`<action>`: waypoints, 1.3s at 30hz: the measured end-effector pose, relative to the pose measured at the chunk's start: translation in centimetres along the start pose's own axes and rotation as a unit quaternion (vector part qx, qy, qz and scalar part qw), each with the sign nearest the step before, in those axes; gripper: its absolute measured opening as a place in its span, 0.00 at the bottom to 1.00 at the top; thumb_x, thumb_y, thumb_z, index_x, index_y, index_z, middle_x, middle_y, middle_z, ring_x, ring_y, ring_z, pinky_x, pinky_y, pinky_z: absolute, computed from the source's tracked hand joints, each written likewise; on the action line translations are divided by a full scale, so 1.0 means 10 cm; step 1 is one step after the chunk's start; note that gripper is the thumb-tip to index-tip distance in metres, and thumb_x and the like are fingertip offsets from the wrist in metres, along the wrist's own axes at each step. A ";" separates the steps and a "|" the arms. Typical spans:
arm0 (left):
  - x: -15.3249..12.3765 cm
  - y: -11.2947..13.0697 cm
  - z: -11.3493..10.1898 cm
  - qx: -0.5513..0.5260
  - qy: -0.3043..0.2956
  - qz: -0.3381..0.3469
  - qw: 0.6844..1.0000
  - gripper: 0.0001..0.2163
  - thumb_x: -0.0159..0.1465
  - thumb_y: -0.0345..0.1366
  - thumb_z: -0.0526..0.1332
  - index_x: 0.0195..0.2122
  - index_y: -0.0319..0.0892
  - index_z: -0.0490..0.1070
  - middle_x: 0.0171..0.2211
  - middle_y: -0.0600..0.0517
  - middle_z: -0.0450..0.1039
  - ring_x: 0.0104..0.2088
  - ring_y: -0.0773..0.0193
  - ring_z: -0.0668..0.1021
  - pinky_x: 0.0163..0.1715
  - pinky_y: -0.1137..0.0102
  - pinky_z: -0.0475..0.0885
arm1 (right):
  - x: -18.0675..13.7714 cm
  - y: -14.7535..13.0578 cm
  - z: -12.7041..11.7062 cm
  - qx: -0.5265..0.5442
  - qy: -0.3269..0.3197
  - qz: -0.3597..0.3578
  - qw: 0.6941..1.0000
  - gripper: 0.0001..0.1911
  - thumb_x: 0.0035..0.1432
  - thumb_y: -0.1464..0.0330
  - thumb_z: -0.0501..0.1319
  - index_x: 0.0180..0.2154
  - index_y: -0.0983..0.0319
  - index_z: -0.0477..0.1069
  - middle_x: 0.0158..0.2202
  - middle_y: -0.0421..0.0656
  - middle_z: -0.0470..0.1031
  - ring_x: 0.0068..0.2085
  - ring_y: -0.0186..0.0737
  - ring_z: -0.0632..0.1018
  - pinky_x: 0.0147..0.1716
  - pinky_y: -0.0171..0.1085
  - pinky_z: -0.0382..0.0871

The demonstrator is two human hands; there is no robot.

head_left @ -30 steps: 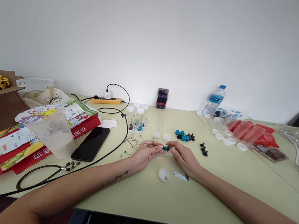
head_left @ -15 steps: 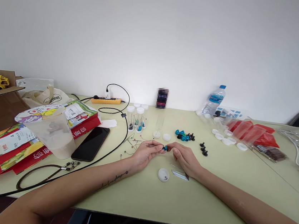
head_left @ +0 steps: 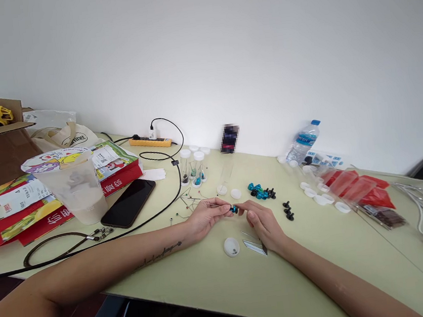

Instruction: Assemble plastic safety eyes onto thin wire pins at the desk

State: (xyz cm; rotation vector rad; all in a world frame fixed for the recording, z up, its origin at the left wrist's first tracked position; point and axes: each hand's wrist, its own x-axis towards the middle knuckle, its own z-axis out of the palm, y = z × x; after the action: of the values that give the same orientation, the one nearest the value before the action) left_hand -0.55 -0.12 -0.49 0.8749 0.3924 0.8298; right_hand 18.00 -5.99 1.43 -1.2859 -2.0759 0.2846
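Observation:
Between the thumb and fingertips of my left hand [head_left: 207, 217] is a small blue-and-black part [head_left: 234, 209]. A thin wire also runs along those fingers. My right hand [head_left: 264, 224] reaches in from the other side, its index fingertip at the part's black end and its thumb held apart; the other fingers are mostly hidden. Beneath it on the table lie thin metal rods [head_left: 255, 247], beside a white cap [head_left: 231, 247] holding tiny bits. Several blue and black pieces [head_left: 261, 191] sit behind my right hand, with black pieces [head_left: 288, 211] to its right.
Clear tubes with white caps [head_left: 196, 168] stand behind loose wires [head_left: 189, 200]. A phone [head_left: 128, 203], a cable and a drink cup [head_left: 71, 187] are at left. White caps [head_left: 319, 199], red packets [head_left: 360, 192] and a water bottle [head_left: 303, 143] lie at right.
The blue-and-black part has turned slightly at my left fingertips, and my right hand has shifted very little. Everything else stays where it was.

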 end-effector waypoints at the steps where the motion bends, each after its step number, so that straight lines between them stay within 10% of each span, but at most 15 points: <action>1: 0.00 0.00 0.00 0.001 -0.001 0.001 1.000 0.11 0.49 0.33 0.69 0.32 0.35 0.72 0.30 0.50 0.73 0.34 0.66 0.76 0.43 0.68 0.68 | 0.00 0.01 0.00 0.003 -0.010 0.003 1.000 0.25 0.65 0.60 0.37 0.40 0.60 0.71 0.32 0.43 0.71 0.31 0.37 0.72 0.34 0.36 0.65; 29: -0.02 0.00 0.05 0.161 0.000 0.061 0.985 0.13 0.51 0.38 0.66 0.37 0.38 0.73 0.33 0.48 0.73 0.36 0.64 0.74 0.40 0.69 0.66 | 0.04 -0.02 0.05 -0.103 -0.076 -0.049 0.991 0.13 0.64 0.62 0.46 0.31 0.60 0.61 0.28 0.41 0.66 0.28 0.36 0.67 0.28 0.34 0.60; 39: 0.03 0.06 -0.03 0.501 -0.050 0.110 0.857 0.10 0.60 0.36 0.54 0.38 0.42 0.73 0.39 0.50 0.72 0.37 0.64 0.72 0.39 0.70 0.66 | 0.15 0.13 -0.20 -0.089 -0.048 0.019 0.995 0.15 0.64 0.63 0.46 0.30 0.61 0.64 0.27 0.41 0.67 0.29 0.36 0.68 0.30 0.36 0.61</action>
State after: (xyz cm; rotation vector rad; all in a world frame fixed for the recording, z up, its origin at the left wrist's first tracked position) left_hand -0.78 0.47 -0.18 1.9597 0.6579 0.7612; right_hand 19.78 -4.39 2.90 -1.4443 -2.2013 0.1845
